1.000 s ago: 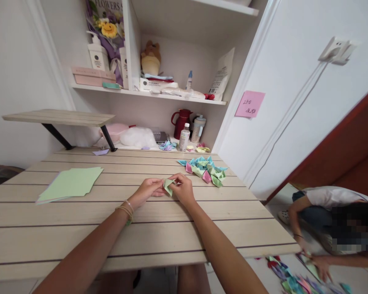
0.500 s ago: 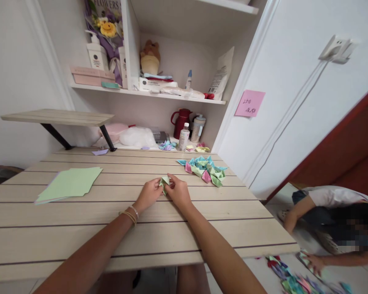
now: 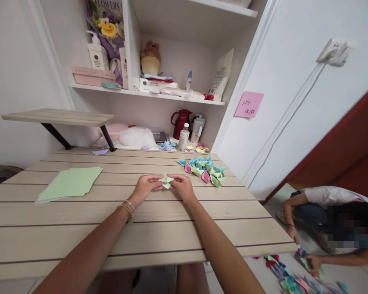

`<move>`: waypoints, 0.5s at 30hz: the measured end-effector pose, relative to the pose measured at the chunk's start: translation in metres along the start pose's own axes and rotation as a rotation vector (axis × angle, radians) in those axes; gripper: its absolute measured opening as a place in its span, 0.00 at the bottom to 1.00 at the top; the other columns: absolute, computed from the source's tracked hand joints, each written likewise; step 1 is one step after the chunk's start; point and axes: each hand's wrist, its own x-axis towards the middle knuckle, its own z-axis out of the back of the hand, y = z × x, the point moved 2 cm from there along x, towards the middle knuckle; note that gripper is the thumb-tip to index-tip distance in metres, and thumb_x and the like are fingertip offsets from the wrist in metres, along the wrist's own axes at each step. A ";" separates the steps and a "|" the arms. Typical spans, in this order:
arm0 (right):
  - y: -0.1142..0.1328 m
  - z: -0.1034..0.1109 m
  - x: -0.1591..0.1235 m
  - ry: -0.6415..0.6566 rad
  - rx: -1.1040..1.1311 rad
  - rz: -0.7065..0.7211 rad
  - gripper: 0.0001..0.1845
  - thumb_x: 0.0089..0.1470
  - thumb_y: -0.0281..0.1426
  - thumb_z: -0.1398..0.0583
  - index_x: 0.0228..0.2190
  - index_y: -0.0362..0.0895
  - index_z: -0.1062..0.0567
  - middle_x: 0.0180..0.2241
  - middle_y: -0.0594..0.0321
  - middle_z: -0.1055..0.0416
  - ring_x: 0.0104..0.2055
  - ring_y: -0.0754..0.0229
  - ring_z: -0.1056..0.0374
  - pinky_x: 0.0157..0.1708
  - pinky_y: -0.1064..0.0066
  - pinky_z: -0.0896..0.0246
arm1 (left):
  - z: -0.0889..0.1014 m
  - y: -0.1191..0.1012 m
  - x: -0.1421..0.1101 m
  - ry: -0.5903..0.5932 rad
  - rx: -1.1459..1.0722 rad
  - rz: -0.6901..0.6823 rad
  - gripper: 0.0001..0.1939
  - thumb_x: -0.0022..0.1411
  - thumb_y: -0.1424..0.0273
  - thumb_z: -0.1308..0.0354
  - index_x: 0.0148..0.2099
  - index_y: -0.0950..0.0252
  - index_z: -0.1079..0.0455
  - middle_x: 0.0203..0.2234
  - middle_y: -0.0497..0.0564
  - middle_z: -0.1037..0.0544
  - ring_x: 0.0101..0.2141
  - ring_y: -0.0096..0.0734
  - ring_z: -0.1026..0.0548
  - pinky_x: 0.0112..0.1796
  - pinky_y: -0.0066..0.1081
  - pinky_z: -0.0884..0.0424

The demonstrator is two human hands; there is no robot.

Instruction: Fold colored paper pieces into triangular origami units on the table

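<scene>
A small folded piece of light green paper is pinched between my two hands, above the middle of the table. My left hand grips its left side, fingers closed and pointing inward. From the other side my right hand holds it the same way. The paper shows a pointed, spread shape with a lower tip between the fingertips. To the right lies a pile of folded paper boats in blue, green and pink. Flat green paper sheets are stacked on the left.
A small raised stand is at the table's back left. A bottle and a red jug stand behind the table under the shelf. On the right a person crouches by colourful folded papers on the floor.
Both hands have turned the paper, which now shows a spread, pointed shape instead of an upright fold. On the floor, the other person's hands have moved closer together.
</scene>
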 end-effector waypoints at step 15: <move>-0.008 0.001 -0.004 0.116 -0.057 -0.095 0.24 0.29 0.30 0.32 0.33 0.43 0.32 0.20 0.67 0.27 0.22 0.62 0.31 0.22 0.74 0.38 | 0.002 0.001 -0.002 0.124 0.127 0.000 0.19 0.42 0.67 0.35 0.37 0.70 0.31 0.27 0.53 0.24 0.27 0.32 0.25 0.28 0.29 0.28</move>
